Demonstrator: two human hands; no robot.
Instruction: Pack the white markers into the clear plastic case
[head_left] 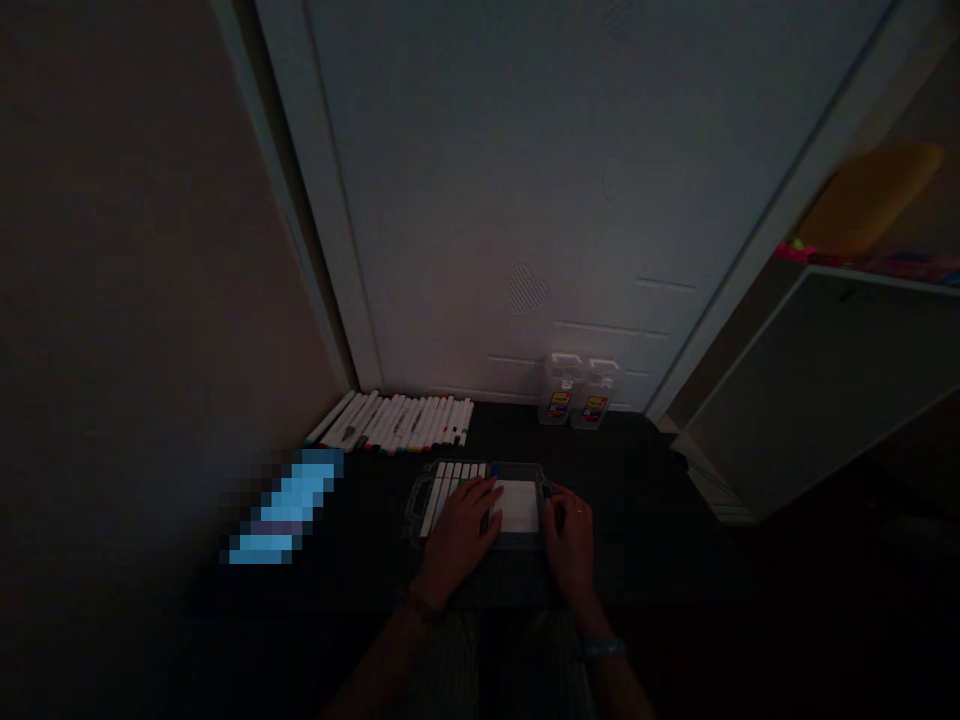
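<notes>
A clear plastic marker case (pixel 510 470) lies in front of me on the dark table. White markers (pixel 445 482) stand side by side in its left part, and a white rectangular piece (pixel 517 505) shows in the right part. My left hand (pixel 465 520) rests over the markers with its fingers stretched out, hiding some of them. A small blue end (pixel 495 470) shows just beyond its fingertips. My right hand (pixel 571 530) is closed at the right edge of the case, its fingers curled round the rim. The dim light blurs fine detail.
Behind the case to the left lies a row of white markers (pixel 405 422) with coloured ends. Two clear plastic cases (pixel 561 395) with labels stand upright against the wall. A lit, pixelated screen-like shape (pixel 289 505) is at the left of the dark table (pixel 637 500).
</notes>
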